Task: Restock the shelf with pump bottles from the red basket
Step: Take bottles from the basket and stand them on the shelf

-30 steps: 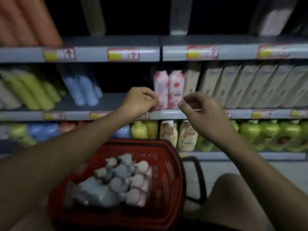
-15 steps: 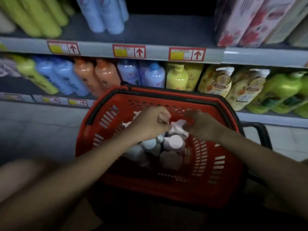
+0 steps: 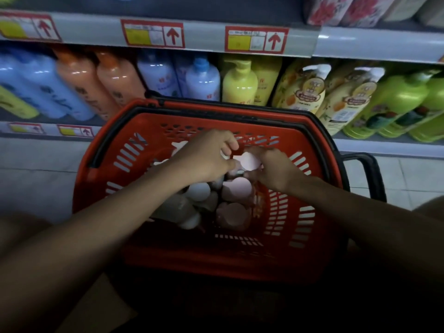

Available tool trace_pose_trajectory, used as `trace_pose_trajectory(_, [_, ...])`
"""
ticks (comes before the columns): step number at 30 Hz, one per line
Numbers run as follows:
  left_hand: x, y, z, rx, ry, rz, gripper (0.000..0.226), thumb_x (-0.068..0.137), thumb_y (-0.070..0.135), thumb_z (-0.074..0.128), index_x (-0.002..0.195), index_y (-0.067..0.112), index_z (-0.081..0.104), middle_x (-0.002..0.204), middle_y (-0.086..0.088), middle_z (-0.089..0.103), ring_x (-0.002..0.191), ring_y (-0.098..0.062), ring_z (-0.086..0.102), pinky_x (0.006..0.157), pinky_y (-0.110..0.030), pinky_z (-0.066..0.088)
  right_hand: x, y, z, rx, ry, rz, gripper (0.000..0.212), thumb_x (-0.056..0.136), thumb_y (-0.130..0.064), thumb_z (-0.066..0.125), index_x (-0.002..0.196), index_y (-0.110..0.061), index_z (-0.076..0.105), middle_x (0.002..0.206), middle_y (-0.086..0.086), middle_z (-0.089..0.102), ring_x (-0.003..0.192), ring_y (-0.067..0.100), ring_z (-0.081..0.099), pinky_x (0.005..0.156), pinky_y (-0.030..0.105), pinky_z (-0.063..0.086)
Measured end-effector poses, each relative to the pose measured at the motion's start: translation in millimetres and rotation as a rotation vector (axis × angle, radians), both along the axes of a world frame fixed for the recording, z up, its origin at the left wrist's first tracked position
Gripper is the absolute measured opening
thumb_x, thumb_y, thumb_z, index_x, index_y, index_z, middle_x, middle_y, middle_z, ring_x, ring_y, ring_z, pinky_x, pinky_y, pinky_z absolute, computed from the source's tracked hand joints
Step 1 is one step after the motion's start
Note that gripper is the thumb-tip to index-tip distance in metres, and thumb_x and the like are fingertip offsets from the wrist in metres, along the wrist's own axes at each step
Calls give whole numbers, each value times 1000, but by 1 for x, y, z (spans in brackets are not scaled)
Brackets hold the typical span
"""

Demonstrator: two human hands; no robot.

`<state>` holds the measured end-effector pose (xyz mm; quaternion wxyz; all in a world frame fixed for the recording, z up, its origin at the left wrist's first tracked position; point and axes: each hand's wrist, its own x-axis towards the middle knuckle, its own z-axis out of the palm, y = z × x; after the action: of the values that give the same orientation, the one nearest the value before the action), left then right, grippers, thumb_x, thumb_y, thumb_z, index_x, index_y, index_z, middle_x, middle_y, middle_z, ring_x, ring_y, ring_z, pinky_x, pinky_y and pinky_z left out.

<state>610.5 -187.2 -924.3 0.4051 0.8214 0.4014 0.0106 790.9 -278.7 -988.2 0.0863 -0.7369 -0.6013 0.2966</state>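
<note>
Deep in basket (image 3: 310, 251) — both hands (image 3: 240, 162)

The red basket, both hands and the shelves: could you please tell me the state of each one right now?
Red basket: on the floor before the shelves, handles down, bottles inside.
Pump bottles: packed in the basket, pale tops showing.
Left hand: in the basket, fingers curled round a bottle top.
Right hand: in the basket, gripping a pink-topped bottle.
Lower shelf: stocked with upright bottles.
</note>
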Motion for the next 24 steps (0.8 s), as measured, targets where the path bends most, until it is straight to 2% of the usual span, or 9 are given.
trace_pose_trajectory(3, [-4,1,1,11,0,16,31,81,21,81,110,19,70,104,-2,72,88,-16,71,79,-28,54,-1,3,8,51,-37,-51,51,84,-40,77,127,-18,61,115,10,74,104,33,69,83,40,56])
trace_pose_trajectory(6, [-8,3,1,10,-30,23,35,81,16,80,114,18,68,109,-3,71,93,-20,70,75,-26,53,8,3,44,219,-36,-118,35,87,-36,78,112,-16,67,93,0,69,87,26,66,61,25,45])
trace_pose_trajectory(7, [-7,3,5,12,-43,5,40,80,16,81,118,19,66,113,-2,70,96,-19,69,76,-27,54,11,0,63,288,-26,-138,33,88,-34,78,112,-14,67,90,-2,65,83,23,63,58,22,40])
trace_pose_trajectory(11, [2,-1,22,-2,-154,-105,75,76,24,84,143,20,49,134,1,62,109,-13,60,96,-30,51,20,-22,138,498,147,-229,40,89,-36,79,121,-17,67,101,-2,70,91,15,67,76,30,55])
trace_pose_trajectory(13, [9,-7,31,-77,-269,-67,87,70,33,83,147,23,43,138,2,60,115,-15,62,99,-40,54,27,-32,168,602,243,-260,33,87,-38,80,115,-23,68,101,-2,75,92,12,70,84,35,58])
trace_pose_trajectory(15, [14,-10,43,-146,-381,-10,83,68,35,82,143,23,48,135,4,63,120,-13,63,101,-40,54,32,-41,201,671,381,-293,24,87,-36,79,108,-32,69,100,-8,76,89,4,69,87,34,58])
trace_pose_trajectory(18, [14,-18,71,-291,-545,27,75,70,20,85,138,15,54,132,1,68,124,-13,63,106,-34,51,31,-53,249,731,430,-296,21,93,-26,75,112,-34,68,102,-4,73,85,2,65,77,24,58])
trace_pose_trajectory(21, [16,-36,102,-357,-643,5,74,71,-1,88,136,13,56,129,-7,70,117,-26,68,100,-41,56,26,-59,288,822,418,-297,32,91,-31,72,122,-25,69,108,2,74,94,9,67,94,42,59])
trace_pose_trajectory(24, [28,-61,141,-364,-773,48,70,72,-6,84,134,12,58,125,-9,71,112,-29,70,96,-42,59,22,-66,330,938,402,-292,31,92,-33,72,121,-22,69,99,10,75,91,15,68,89,50,58])
